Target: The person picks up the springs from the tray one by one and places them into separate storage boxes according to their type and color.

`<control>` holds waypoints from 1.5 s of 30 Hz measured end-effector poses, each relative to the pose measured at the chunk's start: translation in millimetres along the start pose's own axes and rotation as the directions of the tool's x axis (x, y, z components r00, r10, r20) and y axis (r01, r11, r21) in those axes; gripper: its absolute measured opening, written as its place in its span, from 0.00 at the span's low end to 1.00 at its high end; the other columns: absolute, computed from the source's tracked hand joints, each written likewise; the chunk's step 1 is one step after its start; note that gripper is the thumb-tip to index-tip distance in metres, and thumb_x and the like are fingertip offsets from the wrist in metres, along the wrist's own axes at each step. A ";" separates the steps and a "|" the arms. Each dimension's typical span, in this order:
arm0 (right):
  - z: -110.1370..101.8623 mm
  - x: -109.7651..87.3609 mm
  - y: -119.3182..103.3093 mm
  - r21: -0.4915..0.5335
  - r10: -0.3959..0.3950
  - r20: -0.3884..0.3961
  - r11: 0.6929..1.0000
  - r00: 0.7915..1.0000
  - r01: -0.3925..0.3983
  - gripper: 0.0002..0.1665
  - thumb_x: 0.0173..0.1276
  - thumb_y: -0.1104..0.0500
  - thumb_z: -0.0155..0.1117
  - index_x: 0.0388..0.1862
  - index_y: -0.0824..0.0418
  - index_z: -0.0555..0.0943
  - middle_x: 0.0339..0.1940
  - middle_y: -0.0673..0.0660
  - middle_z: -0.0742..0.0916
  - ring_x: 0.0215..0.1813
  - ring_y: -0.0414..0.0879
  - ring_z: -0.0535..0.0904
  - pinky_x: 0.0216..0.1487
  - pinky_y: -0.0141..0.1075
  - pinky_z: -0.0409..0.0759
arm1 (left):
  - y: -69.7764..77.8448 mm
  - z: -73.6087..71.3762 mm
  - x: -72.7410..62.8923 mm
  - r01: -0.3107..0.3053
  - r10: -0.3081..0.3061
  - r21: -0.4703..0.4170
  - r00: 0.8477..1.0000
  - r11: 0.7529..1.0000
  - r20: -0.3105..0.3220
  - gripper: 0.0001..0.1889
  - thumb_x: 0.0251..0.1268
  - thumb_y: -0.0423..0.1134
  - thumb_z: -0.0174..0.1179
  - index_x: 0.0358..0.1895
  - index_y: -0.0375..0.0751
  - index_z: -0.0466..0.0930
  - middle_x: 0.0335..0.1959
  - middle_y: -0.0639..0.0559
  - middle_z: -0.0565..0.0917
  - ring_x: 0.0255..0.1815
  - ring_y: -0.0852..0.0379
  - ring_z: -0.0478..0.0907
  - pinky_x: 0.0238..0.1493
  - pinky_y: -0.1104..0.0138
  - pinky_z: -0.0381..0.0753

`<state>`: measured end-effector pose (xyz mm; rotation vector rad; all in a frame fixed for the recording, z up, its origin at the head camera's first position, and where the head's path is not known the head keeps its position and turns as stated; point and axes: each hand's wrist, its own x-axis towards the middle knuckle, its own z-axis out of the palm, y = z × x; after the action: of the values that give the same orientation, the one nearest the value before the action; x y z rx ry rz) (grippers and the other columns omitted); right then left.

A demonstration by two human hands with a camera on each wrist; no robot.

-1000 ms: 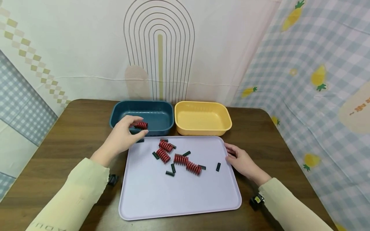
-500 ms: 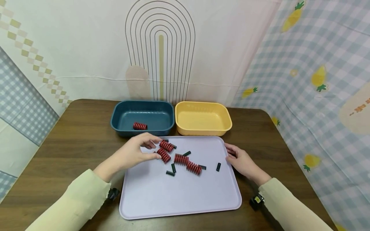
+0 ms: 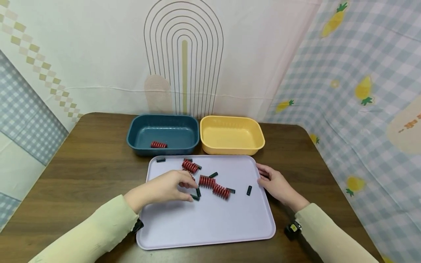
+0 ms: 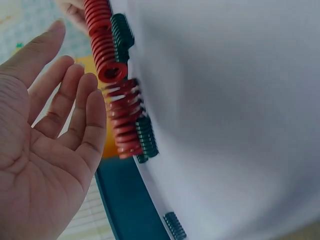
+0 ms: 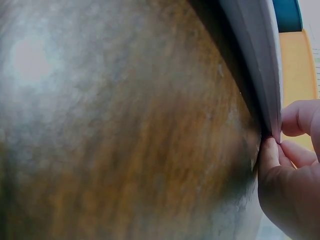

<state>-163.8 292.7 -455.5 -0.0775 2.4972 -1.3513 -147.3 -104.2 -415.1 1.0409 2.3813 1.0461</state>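
Observation:
My left hand (image 3: 167, 186) hovers over the left half of the pale lilac tray (image 3: 210, 223), fingers loosely bent and holding nothing. Its fingertips are near two small dark green springs (image 3: 195, 197) and partly cover a red coil spring. More red springs (image 3: 207, 181) lie in a chain across the tray's upper middle. Seen from the left wrist, the palm (image 4: 45, 170) faces the camera beside a red spring (image 4: 122, 120) and a green spring (image 4: 146, 136). My right hand (image 3: 276, 184) holds the tray's right edge, thumb and fingers on either side of the rim (image 5: 272, 95).
Behind the tray stand a dark blue bin (image 3: 164, 151), with a red spring (image 3: 159, 145) inside, and a yellow bin (image 3: 230, 150). Single green springs lie apart: one at the tray's top left (image 3: 160, 160), another near its right edge (image 3: 249, 190). Brown wooden table (image 3: 95, 153) surrounds the tray.
My left hand let go of a red spring in the blue bin, then moved right and toward me over the tray's springs. The right hand stayed at the tray's edge.

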 end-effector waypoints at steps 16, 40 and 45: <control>-5.5 1.3 11.3 0.072 -0.029 -0.002 0.997 1.000 0.029 0.34 0.70 0.65 0.60 0.73 0.60 0.63 0.64 0.64 0.74 0.65 0.54 0.71 0.55 0.31 0.74 | -0.5 10.6 9.4 0.047 -0.050 0.053 0.997 0.997 0.059 0.12 0.56 0.39 0.71 0.45 0.45 0.86 0.39 0.58 0.81 0.41 0.59 0.77 0.45 0.64 0.76; -3.3 3.5 5.7 0.043 -0.021 -0.001 0.999 1.000 0.021 0.34 0.70 0.66 0.59 0.73 0.59 0.64 0.64 0.62 0.74 0.65 0.51 0.71 0.55 0.31 0.74 | -7.0 17.3 13.5 0.013 -0.022 0.169 0.998 0.986 0.055 0.04 0.55 0.35 0.71 0.34 0.47 0.88 0.31 0.63 0.78 0.33 0.68 0.74 0.38 0.69 0.76; -3.2 2.5 5.2 0.049 -0.020 0.004 0.999 1.000 0.020 0.34 0.70 0.65 0.60 0.73 0.59 0.63 0.65 0.63 0.74 0.65 0.52 0.71 0.56 0.31 0.74 | -6.6 17.2 15.0 0.009 -0.028 0.225 0.997 0.974 0.079 0.04 0.55 0.35 0.71 0.34 0.47 0.88 0.31 0.63 0.78 0.34 0.69 0.74 0.40 0.68 0.76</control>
<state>-166.6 297.7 -458.7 -0.0952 2.4652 -1.4176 -151.1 -87.7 -431.8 1.1114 2.4794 0.7244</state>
